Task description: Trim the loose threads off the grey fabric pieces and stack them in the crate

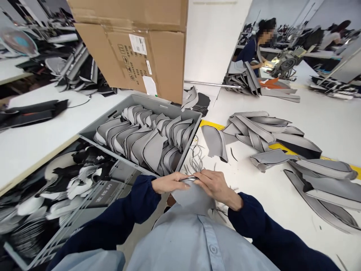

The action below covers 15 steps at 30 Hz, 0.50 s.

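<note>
Close to my body, both hands grip a grey fabric piece [191,195] with a curved, folded edge. My left hand [170,183] pinches that edge from the left, thumb on top. From the right, my right hand [213,184] closes its fingers on the same edge, a short gap from the left. The lower part of the piece hangs toward my light blue apron. Thin grey trimmings [196,158] lie on the white table [239,177] just beyond my hands.
A grey crate [104,116] full of similar curved grey pieces stands ahead to the left, below a cardboard box [163,56]. Loose grey pieces [254,131] spread across the table to the right. A basket [70,218] of scraps is at lower left. A co-worker [254,49] sits farther back.
</note>
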{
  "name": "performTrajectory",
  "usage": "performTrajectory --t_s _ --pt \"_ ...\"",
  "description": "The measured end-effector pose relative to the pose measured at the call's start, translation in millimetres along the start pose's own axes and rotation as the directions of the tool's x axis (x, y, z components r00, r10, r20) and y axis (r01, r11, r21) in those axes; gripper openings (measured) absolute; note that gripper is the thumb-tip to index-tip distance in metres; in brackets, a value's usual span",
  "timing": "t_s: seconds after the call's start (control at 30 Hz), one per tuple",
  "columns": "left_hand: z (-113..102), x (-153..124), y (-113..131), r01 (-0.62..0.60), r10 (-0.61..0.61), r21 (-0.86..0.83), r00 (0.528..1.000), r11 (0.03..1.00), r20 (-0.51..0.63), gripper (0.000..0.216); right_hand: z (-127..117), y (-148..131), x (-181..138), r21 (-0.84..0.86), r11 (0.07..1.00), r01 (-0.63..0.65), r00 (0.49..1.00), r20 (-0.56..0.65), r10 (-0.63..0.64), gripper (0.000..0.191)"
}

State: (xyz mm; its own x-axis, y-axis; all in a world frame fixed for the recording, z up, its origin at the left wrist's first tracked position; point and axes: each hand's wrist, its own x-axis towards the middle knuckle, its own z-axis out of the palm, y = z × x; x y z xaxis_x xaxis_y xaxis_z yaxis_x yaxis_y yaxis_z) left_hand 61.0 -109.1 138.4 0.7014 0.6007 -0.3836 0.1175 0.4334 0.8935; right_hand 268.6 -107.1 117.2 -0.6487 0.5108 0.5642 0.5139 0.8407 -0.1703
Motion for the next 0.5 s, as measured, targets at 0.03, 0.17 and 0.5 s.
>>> performTrajectory --t_s 0.03,0.17,0.5 --pt "-2.3 -2.3 -0.9 -0.02 0.021 0.002 0.999 1.0 -0.047 0.032 6.1 1.1 -0.7 0.033 0.998 -0.054 0.998 -0.022 0.055 0.026" --pt "-16.4 -11.0 -9.5 -0.058 0.057 0.003 0.976 0.998 -0.21 0.049 21.3 8.0 -1.3 0.074 0.986 -0.151 0.988 -0.005 0.152 0.028" --pt "-93.8 -20.8 -86.6 0.169 0.147 0.239 0.427 0.956 -0.892 0.045 28.9 50.3 -70.8 0.225 0.742 -0.631 0.772 0.098 0.627 0.04"
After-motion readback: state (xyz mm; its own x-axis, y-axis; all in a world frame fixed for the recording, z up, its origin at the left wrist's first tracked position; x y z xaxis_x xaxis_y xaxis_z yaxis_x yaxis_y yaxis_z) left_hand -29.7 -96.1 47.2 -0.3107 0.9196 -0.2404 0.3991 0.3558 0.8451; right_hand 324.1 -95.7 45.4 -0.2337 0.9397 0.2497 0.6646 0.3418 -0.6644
